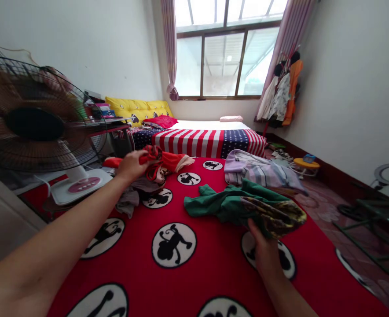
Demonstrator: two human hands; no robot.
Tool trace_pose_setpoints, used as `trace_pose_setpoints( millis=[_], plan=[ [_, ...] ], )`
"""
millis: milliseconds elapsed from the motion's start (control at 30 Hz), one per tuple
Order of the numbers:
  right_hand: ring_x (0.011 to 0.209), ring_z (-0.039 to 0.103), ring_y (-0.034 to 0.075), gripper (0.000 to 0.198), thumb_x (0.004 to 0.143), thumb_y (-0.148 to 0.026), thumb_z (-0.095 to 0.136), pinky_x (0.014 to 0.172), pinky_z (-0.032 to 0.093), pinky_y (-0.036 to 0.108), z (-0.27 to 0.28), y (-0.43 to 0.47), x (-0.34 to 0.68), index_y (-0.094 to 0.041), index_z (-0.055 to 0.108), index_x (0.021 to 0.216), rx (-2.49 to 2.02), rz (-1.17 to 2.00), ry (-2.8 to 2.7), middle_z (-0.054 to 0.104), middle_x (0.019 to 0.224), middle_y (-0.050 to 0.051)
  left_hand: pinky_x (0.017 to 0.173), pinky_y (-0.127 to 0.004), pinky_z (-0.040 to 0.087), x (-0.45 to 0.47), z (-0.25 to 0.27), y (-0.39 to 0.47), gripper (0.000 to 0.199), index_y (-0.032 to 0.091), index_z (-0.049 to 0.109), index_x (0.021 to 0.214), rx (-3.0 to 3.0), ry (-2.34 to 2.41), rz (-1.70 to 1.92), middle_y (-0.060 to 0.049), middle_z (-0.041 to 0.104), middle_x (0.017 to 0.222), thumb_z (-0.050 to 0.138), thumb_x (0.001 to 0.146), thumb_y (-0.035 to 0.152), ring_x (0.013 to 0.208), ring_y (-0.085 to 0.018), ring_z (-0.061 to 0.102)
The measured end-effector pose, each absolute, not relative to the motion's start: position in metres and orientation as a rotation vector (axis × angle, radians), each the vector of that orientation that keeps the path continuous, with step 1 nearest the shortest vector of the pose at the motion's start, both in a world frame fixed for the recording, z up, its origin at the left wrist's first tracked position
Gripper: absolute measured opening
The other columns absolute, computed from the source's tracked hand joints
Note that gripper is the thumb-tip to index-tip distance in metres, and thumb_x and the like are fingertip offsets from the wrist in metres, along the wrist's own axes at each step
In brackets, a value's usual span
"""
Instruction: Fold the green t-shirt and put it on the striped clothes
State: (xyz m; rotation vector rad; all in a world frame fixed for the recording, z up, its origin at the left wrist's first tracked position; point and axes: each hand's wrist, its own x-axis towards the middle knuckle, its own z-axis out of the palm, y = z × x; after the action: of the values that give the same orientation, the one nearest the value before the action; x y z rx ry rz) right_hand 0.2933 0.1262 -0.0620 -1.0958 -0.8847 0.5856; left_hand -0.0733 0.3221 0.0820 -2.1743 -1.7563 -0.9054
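My left hand (132, 166) pinches a bunched part of a red-orange garment (174, 162) at the far left of the red bedspread (214, 259). A crumpled grey garment (128, 199) lies beneath and beside it. On the right, my right hand (263, 244) is closed on the near edge of a green garment (225, 203) with a dark and yellow patterned part. Its thumb shows, but the cloth hides the other fingers. Just beyond the green garment sits a pile of lilac and grey striped clothes (254, 167).
A fan (36, 125) on a white base stands close by on the left. Behind is a second bed with a flag-patterned cover (188, 143). Clothes (280, 99) hang by the window. A yellow stool (306, 164) and a green metal frame (372, 229) stand at the right.
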Motion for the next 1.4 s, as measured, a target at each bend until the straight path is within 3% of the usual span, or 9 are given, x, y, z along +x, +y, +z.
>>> trace_pose_setpoints(
  millis=[100, 233, 333, 433, 600, 767, 967, 1233, 1400],
  plan=[
    [0.123, 0.053, 0.029, 0.050, 0.079, -0.026, 0.066, 0.109, 0.036, 0.050, -0.062, 0.118, 0.288, -0.023, 0.058, 0.129, -1.062, 0.650, -1.308, 0.059, 0.131, 0.010, 0.104, -0.051, 0.037, -0.066, 0.031, 0.298, 0.050, 0.015, 0.069, 0.109, -2.410, -1.745, -0.614, -0.014, 0.062, 0.125, 0.074, 0.060, 0.022, 0.120, -0.039, 0.052],
    [0.123, 0.053, 0.026, 0.055, 0.073, -0.004, 0.054, 0.100, 0.045, 0.038, -0.055, 0.104, 0.276, -0.028, 0.062, 0.123, -0.936, 0.492, -1.906, 0.055, 0.135, 0.007, 0.112, -0.048, 0.027, -0.032, 0.005, 0.256, 0.042, 0.018, 0.066, 0.117, -2.464, -1.450, -0.836, -0.014, 0.048, 0.141, 0.057, 0.077, 0.014, 0.134, -0.031, 0.040],
    [0.088, 0.066, 0.017, 0.047, 0.081, -0.005, 0.050, 0.074, 0.053, 0.026, -0.051, 0.101, 0.269, -0.027, 0.058, 0.122, -0.912, 0.345, -1.811, 0.064, 0.113, 0.006, 0.105, -0.039, 0.039, 0.002, 0.006, 0.223, 0.033, 0.020, 0.064, 0.118, -2.756, -1.356, -1.092, -0.010, 0.057, 0.128, 0.052, 0.088, 0.026, 0.119, -0.024, 0.054],
    [0.059, 0.056, 0.012, 0.028, 0.088, -0.015, 0.052, 0.057, 0.048, 0.024, -0.052, 0.105, 0.271, -0.024, 0.056, 0.114, -1.062, 0.323, -1.563, 0.064, 0.100, 0.005, 0.093, -0.034, 0.048, 0.032, 0.000, 0.193, 0.058, 0.020, 0.048, 0.137, -3.134, -1.406, -1.148, -0.012, 0.057, 0.127, 0.063, 0.082, 0.033, 0.105, -0.022, 0.061],
    [0.067, 0.061, 0.014, 0.054, 0.081, -0.022, 0.060, 0.064, 0.052, 0.029, -0.056, 0.114, 0.279, -0.022, 0.044, 0.132, -1.308, 0.524, -1.422, 0.058, 0.124, 0.010, 0.086, -0.033, 0.048, 0.057, -0.018, 0.160, 0.048, 0.021, 0.063, 0.116, -3.164, -1.398, -0.953, -0.007, 0.061, 0.108, 0.073, 0.069, 0.025, 0.100, -0.024, 0.059],
    [0.093, 0.062, 0.022, 0.021, 0.073, -0.012, 0.055, 0.082, 0.049, 0.030, -0.049, 0.112, 0.278, -0.019, 0.067, 0.088, -1.138, 0.565, -1.509, 0.067, 0.097, 0.005, 0.081, -0.028, 0.047, 0.057, -0.020, 0.153, 0.017, 0.019, 0.067, 0.095, -3.133, -1.522, -1.289, -0.004, 0.065, 0.093, 0.066, 0.078, 0.025, 0.089, -0.019, 0.061],
    [0.075, 0.063, 0.017, 0.028, 0.077, -0.029, 0.064, 0.067, 0.051, 0.027, -0.034, 0.105, 0.287, -0.022, 0.068, 0.104, -0.987, 0.696, -0.870, 0.071, 0.092, 0.002, 0.079, -0.026, 0.048, 0.040, -0.030, 0.167, 0.033, 0.018, 0.068, 0.105, -3.301, -1.667, -1.390, -0.006, 0.067, 0.099, 0.057, 0.088, 0.044, 0.093, -0.019, 0.062],
    [0.059, 0.058, 0.011, 0.023, 0.061, -0.025, 0.066, 0.054, 0.051, 0.022, -0.037, 0.136, 0.359, -0.019, 0.067, 0.084, -1.038, 0.348, -0.296, 0.065, 0.072, -0.003, 0.080, -0.027, 0.049, 0.042, -0.038, 0.156, 0.037, 0.030, 0.061, 0.119, -3.221, -1.335, -0.896, -0.003, 0.060, 0.110, 0.064, 0.083, 0.023, 0.091, -0.017, 0.061],
    [0.055, 0.061, 0.014, 0.024, 0.057, -0.023, 0.068, 0.059, 0.056, 0.030, -0.019, 0.135, 0.351, -0.018, 0.064, 0.080, -0.994, 0.433, -0.344, 0.063, 0.063, -0.004, 0.095, -0.034, 0.046, 0.053, -0.037, 0.155, 0.019, 0.025, 0.064, 0.105, -2.943, -1.206, -1.114, -0.007, 0.051, 0.130, 0.060, 0.087, 0.022, 0.113, -0.021, 0.055]
  ],
)
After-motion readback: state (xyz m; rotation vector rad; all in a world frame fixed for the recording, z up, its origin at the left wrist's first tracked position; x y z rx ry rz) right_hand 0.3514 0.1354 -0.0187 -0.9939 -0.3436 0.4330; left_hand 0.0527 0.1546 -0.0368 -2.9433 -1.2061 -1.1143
